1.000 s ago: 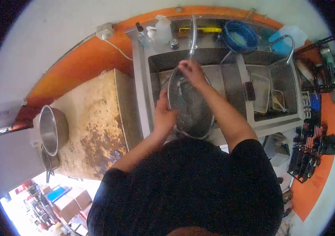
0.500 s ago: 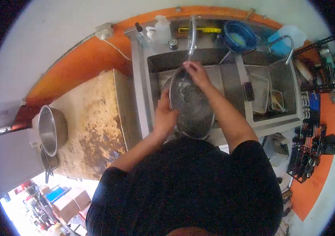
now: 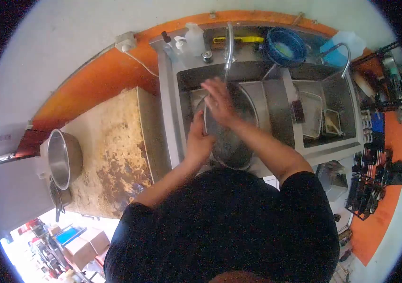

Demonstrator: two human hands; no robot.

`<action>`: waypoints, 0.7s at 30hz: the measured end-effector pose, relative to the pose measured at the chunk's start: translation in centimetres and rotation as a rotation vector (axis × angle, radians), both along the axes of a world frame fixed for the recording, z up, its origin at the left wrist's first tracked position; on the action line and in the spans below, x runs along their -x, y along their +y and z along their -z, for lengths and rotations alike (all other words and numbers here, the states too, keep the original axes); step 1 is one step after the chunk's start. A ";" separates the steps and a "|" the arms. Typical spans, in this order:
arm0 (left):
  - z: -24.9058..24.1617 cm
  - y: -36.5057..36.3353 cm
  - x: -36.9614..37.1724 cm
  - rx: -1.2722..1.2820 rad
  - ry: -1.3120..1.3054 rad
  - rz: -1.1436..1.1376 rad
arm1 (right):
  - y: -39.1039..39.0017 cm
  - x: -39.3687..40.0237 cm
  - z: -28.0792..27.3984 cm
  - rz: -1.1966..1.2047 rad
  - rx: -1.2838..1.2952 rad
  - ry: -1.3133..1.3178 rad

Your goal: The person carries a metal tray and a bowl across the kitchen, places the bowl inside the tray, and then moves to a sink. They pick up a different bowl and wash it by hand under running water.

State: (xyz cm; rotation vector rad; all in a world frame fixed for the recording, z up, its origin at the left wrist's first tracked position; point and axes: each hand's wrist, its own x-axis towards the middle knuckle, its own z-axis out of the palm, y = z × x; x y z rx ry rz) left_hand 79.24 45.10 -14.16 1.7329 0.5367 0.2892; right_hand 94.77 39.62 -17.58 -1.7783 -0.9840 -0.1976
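Note:
I hold a large steel bowl (image 3: 237, 141) tilted over the left basin of a steel sink (image 3: 171, 94), under the tap (image 3: 229, 45). My left hand (image 3: 198, 139) grips the bowl's left rim. My right hand (image 3: 218, 101) lies flat inside the bowl near its upper left, fingers spread against the metal. The lower part of the bowl is hidden by my forearm and chest.
The right basin holds metal trays (image 3: 312, 113). A blue bowl (image 3: 286, 46), soap bottles (image 3: 189, 38) and a yellow brush (image 3: 238, 39) line the back ledge. Left of the sink is a stained counter (image 3: 109, 146) with a steel pot (image 3: 63, 159) at its edge. A rack of tools (image 3: 375, 174) stands at right.
My right hand has slid from the bowl's top rim under the tap down and to the left, across the inside. The left hand stays on the rim.

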 end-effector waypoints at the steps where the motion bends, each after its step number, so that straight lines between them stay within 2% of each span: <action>1: -0.1 -0.1 0.1 0.010 0.029 0.006 | 0.1 0.1 -0.6 -0.085 -0.035 -0.067; 4: 0.3 -0.1 0.0 0.076 0.041 0.012 | -0.1 -3.1 1.0 -0.045 0.078 -0.131; 6: -0.5 -0.1 0.0 0.052 -0.023 0.045 | -1.0 -6.8 3.8 0.094 0.108 0.300; 8: -0.8 -0.2 0.2 0.008 -0.074 0.079 | -3.2 -10.1 10.9 0.411 0.381 0.251; 10: -0.3 -0.1 0.4 0.030 -0.067 0.033 | -6.7 -8.9 12.3 0.439 0.381 0.279; 11: -0.3 0.0 0.5 0.037 -0.064 0.019 | -8.5 -8.7 13.4 0.443 0.380 0.283; 13: -0.9 0.6 0.6 0.097 -0.079 0.051 | -11.2 -8.2 15.5 0.221 0.764 0.411; 14: -1.1 0.8 0.6 0.120 -0.081 0.060 | -11.6 -7.5 14.8 0.218 0.772 0.419; 16: -1.3 0.8 0.8 0.249 -0.038 0.030 | -12.7 -5.5 12.6 0.169 0.711 0.876; 17: -2.0 0.7 0.8 0.254 -0.025 0.029 | -13.5 -4.0 12.9 0.167 0.717 0.888; 19: -3.5 0.7 0.2 0.536 -0.069 -0.023 | -14.6 -1.6 13.1 0.088 0.958 0.635; 20: -2.9 1.0 -0.1 0.538 -0.062 -0.022 | -15.0 -0.6 13.2 0.062 1.033 0.548; 21: -2.1 1.6 -0.5 0.419 -0.069 -0.007 | -15.0 0.2 14.0 0.098 0.963 1.001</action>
